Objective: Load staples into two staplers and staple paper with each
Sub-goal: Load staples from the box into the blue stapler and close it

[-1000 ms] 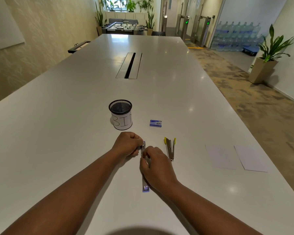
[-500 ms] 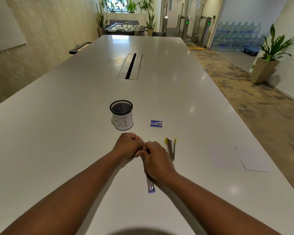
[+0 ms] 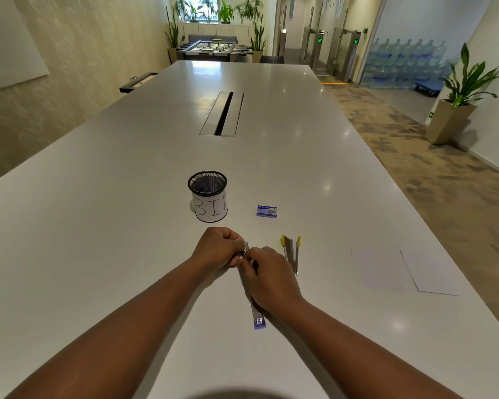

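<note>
A purple stapler [image 3: 258, 316] lies opened out flat on the white table [image 3: 98, 226], its near end pointing at me. My left hand [image 3: 218, 249] grips its far end with curled fingers. My right hand [image 3: 270, 279] covers the stapler's middle, fingertips pinching at the metal part beside the left hand; what they pinch is hidden. A yellow stapler [image 3: 291, 253] lies open just right of my hands. A small blue staple box [image 3: 266, 211] sits beyond it. Two white paper sheets [image 3: 401, 272] lie to the right.
A black mesh cup labelled "BIN" [image 3: 208, 197] stands just beyond my left hand. A cable slot [image 3: 222, 113] is set in the table's middle. The table's right edge runs near the paper, with carpet floor and a potted plant [image 3: 458, 96] beyond.
My hands have closed together at the purple stapler's far end. The stapler's near end has swung slightly to the right and my right hand now covers more of it.
</note>
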The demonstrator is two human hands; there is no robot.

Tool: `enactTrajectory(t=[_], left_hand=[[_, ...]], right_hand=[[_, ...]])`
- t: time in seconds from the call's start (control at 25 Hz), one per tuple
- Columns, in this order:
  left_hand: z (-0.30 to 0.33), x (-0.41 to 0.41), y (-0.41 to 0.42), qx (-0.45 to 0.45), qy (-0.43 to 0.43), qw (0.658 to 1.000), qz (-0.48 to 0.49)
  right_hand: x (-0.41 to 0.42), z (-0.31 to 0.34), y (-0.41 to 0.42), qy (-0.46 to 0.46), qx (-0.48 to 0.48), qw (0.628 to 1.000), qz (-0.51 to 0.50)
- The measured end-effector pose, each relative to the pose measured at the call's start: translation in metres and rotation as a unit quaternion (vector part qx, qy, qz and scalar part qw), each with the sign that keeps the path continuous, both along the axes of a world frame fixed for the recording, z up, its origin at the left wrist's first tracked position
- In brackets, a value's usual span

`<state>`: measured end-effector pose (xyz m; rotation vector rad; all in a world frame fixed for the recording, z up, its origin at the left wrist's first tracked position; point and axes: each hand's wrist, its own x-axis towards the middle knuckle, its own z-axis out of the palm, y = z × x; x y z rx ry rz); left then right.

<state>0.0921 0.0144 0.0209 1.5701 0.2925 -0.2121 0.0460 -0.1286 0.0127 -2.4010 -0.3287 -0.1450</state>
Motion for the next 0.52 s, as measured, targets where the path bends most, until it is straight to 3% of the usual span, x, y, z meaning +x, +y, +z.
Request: enactTrajectory(t=[0.16, 0.44, 0.52], left_hand=[[0.000, -0.003, 0.000, 0.007, -0.010, 1.000, 0.001], [-0.005, -0.014, -0.005, 0.043, -0.062, 0.997, 0.008], [-0.005, -0.016, -0.009, 0.013, -0.057, 0.998, 0.009]], right_hand=[[-0.009, 0.002, -0.002, 0.016, -0.025, 0.999, 0.012], [-0.016, 0.003, -0.005, 0.054, 0.122, 0.989, -0.066], [-0.019, 0.004, -0.006, 0.047, 0.155, 0.984, -0.069]])
